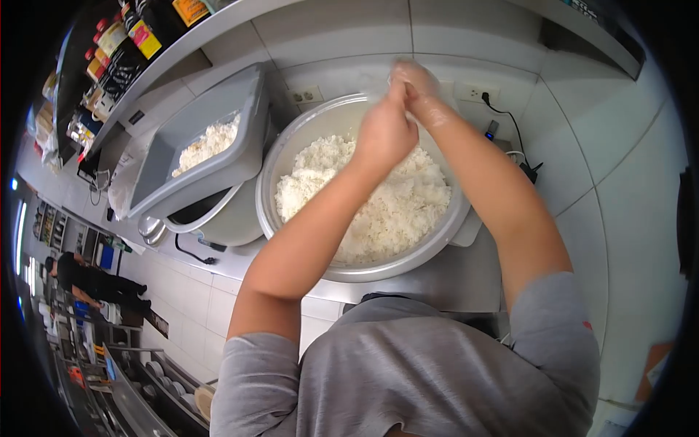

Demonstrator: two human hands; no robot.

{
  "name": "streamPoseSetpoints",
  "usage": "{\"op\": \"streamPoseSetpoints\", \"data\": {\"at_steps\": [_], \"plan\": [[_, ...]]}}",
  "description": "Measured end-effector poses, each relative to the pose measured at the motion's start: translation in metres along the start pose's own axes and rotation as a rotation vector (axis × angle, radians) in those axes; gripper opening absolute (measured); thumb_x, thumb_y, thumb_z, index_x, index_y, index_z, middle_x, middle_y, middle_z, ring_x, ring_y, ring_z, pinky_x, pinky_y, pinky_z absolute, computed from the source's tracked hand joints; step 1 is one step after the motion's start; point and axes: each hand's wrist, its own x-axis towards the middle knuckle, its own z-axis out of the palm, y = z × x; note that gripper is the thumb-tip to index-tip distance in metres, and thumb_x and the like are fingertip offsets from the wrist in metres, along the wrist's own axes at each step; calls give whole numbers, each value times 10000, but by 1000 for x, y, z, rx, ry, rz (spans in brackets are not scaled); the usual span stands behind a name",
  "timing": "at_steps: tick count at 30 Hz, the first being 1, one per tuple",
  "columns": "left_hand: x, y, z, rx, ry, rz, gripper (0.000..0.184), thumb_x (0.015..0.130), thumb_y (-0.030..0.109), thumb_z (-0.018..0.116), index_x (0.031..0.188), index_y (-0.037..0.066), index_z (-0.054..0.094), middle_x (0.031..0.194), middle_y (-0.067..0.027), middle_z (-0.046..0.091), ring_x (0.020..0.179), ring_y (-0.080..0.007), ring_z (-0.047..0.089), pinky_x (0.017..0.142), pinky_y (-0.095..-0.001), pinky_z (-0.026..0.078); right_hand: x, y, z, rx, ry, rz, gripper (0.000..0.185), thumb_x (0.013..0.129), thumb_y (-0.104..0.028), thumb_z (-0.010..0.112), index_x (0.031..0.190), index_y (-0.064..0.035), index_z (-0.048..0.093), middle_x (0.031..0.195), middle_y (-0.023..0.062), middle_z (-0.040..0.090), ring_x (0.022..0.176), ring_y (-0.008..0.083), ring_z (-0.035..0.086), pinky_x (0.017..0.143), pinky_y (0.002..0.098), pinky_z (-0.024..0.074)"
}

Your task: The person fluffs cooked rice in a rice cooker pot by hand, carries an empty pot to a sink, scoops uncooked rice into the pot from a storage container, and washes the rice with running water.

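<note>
Both hands meet over the far rim of a large round pot [466, 207] full of white rice [397, 218]. My left hand [387, 132] is closed, its fingertips against my right hand; what they pinch is too small to make out. My right hand [413, 81] is blurred by motion and its fingers cannot be told apart. Something clear and shiny, like thin plastic, shows around the right hand and wrist.
A grey tub [251, 142] with some rice stands tilted left of the pot, over another round vessel [237, 222]. Bottles [120, 44] line a shelf at upper left. A cord [513, 120] hangs from an outlet. Another person [98, 280] stands far left.
</note>
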Motion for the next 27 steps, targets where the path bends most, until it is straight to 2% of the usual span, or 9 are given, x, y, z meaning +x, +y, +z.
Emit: {"op": "streamPoseSetpoints", "data": {"at_steps": [4, 9, 12, 15, 17, 19, 22, 24, 27], "plan": [[18, -12, -28, -112, -78, -163, 442, 651, 8, 629, 1059, 68, 469, 834, -84, 503, 720, -201, 532, 647, -310, 453, 0, 5, 12, 73, -118, 65, 276, 714, -136, 589, 966, -26, 608, 1017, 150, 616, 956, 301, 585, 787, 383, 477], [-29, 41, 12, -147, 257, 300, 291, 659, 24, 603, 934, 55, 513, 694, -103, 560, 691, -282, 585, 648, -359, 479, 0, 21, 40, 363, -149, 121, 261, 728, -208, 604, 892, -8, 642, 916, 178, 631, 860, 300, 610, 719, 388, 479], [13, 1, 11, 5, 193, 40, 261, 661, 50, 602, 912, 65, 528, 717, -139, 590, 688, -309, 589, 657, -362, 478, -4, 26, 40, 527, -119, 178, 268, 730, -242, 611, 849, -5, 653, 856, 187, 638, 808, 297, 621, 689, 385, 482], [36, -37, -14, 4, 149, -222, 103, 673, 67, 579, 775, 53, 576, 750, -187, 615, 742, -348, 600, 634, -386, 468, -13, -32, -4, 133, -495, 201, 279, 809, -259, 542, 972, -50, 627, 964, 188, 620, 859, 305, 613, 722, 385, 498], [44, -96, -14, 351, 352, -196, 74, 706, 112, 559, 727, 53, 598, 728, -196, 604, 731, -348, 596, 612, -390, 462, -44, -65, -38, -216, -596, -336, 324, 801, -31, 497, 1108, -118, 555, 1130, 136, 564, 1055, 253, 533, 885, 342, 441], [41, -129, -28, 387, 307, -267, 148, 738, 108, 527, 857, 73, 607, 712, -140, 613, 681, -319, 596, 574, -387, 470, -47, -58, -26, -73, -393, -316, 310, 819, -46, 483, 1109, -131, 552, 1110, 106, 576, 1022, 248, 547, 867, 344, 453], [27, -87, -29, -632, 318, -337, 311, 704, 66, 618, 1006, 88, 547, 638, -53, 548, 620, -262, 566, 648, -351, 491, -56, -36, -44, 223, -242, 130, 195, 852, -135, 479, 1027, -143, 562, 1046, 59, 597, 946, 231, 566, 809, 338, 474], [13, -37, -24, -725, 205, 104, 455, 659, 5, 632, 1069, 121, 473, 625, 2, 454, 593, -185, 490, 608, -288, 464, -23, -6, -29, 180, -249, 312, 163, 849, -175, 494, 989, -135, 566, 1026, 64, 600, 911, 232, 572, 769, 335, 480], [6, 15, -12, -281, 29, 202, 309, 666, -34, 566, 952, 67, 507, 740, -7, 497, 718, -104, 496, 645, -239, 430, -1, 10, 11, 270, -247, 336, 265, 826, -263, 500, 1012, -116, 618, 996, 84, 634, 854, 241, 616, 752, 332, 490]]}}
